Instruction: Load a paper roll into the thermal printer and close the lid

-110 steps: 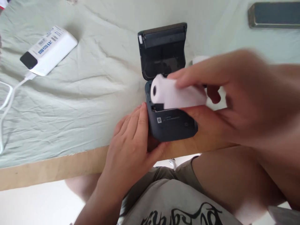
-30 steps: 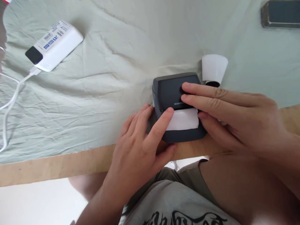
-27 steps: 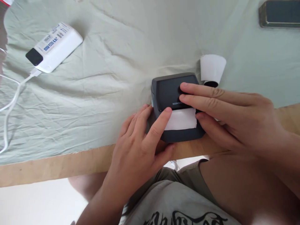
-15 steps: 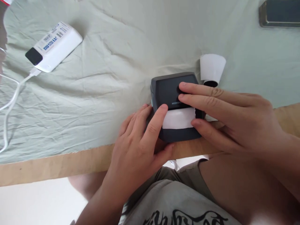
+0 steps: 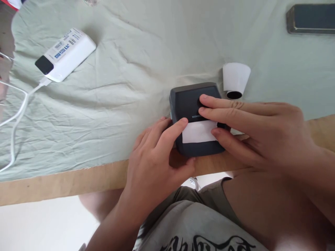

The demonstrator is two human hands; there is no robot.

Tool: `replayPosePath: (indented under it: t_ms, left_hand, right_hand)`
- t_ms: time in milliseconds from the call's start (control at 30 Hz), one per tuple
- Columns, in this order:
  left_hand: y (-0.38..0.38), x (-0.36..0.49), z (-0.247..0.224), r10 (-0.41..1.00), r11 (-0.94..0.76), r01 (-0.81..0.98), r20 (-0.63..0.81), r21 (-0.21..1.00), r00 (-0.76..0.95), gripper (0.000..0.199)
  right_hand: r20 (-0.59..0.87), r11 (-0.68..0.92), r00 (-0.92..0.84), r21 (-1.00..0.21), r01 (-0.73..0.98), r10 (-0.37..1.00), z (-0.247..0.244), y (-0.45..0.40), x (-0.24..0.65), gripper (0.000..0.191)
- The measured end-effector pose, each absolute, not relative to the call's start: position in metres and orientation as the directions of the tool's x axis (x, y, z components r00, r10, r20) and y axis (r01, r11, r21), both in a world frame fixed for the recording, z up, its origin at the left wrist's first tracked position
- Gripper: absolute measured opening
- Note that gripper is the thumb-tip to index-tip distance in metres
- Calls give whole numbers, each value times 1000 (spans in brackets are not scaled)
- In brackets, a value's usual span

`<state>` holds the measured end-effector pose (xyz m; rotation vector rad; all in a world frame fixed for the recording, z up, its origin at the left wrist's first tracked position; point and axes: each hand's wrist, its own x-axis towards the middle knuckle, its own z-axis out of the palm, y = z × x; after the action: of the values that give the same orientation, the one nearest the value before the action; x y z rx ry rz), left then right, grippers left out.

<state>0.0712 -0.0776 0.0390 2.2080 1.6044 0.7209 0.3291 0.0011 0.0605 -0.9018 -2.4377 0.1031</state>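
A dark label printer point(image 5: 197, 99) with NIIMBOT lettering sits at the table's front edge. A white label strip point(image 5: 197, 132) lies across its front, below the lid. My left hand point(image 5: 154, 153) is closed around the printer's left side, its index fingertip by the label's upper left corner. Two fingertips of my right hand point(image 5: 259, 129) rest on the lid, while its thumb touches the right end of the label. Just behind the right fingers lies a white paper roll point(image 5: 236, 77) with a dark core opening.
A white power bank point(image 5: 66, 55) with a plugged-in white cable point(image 5: 19, 108) lies at the left. A dark rectangular case point(image 5: 312, 19) sits at the far right. Wrinkled pale green cloth point(image 5: 125, 87) covers the table, short of its bare wooden front edge point(image 5: 65, 181).
My right thumb has shifted slightly left on the label's right end. Both hands otherwise stay on the printer, and the whole view has moved a little.
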Motion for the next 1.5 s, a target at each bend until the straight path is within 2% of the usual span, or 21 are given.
replayPosePath:
  t_ms: [233, 400, 733, 967, 1067, 1133, 1300, 1500]
  left_hand:
    - [-79, 73, 41, 945, -324, 793, 211, 515, 249, 73]
    - [-79, 71, 36, 925, -378, 810, 216, 449, 312, 78]
    - [-78, 72, 35, 931, -362, 831, 216, 423, 295, 79]
    - [-79, 72, 33, 932, -359, 823, 221, 441, 288, 86]
    - [-80, 72, 32, 932, -360, 809, 218, 466, 289, 101]
    - [-79, 72, 32, 933, -357, 813, 216, 460, 288, 107]
    - [-77, 71, 32, 925, -375, 846, 219, 380, 312, 95]
    - [-75, 71, 35, 927, -370, 847, 209, 381, 311, 88]
  right_hand:
    - [449, 762, -627, -247, 598, 637, 58, -3, 328, 31]
    - [428, 763, -640, -240, 601, 638, 62, -4, 328, 35]
    - [463, 757, -620, -202, 621, 633, 60, -2, 324, 22]
    - [434, 734, -600, -279, 619, 671, 61, -6, 323, 28]
    - [443, 749, -608, -318, 581, 659, 69, -10, 326, 18]
    - [456, 709, -549, -359, 607, 701, 74, -10, 329, 6]
    - [329, 646, -557, -424, 634, 763, 73, 1, 333, 19]
    - [297, 636, -568, -461, 618, 768, 64, 12, 335, 23]
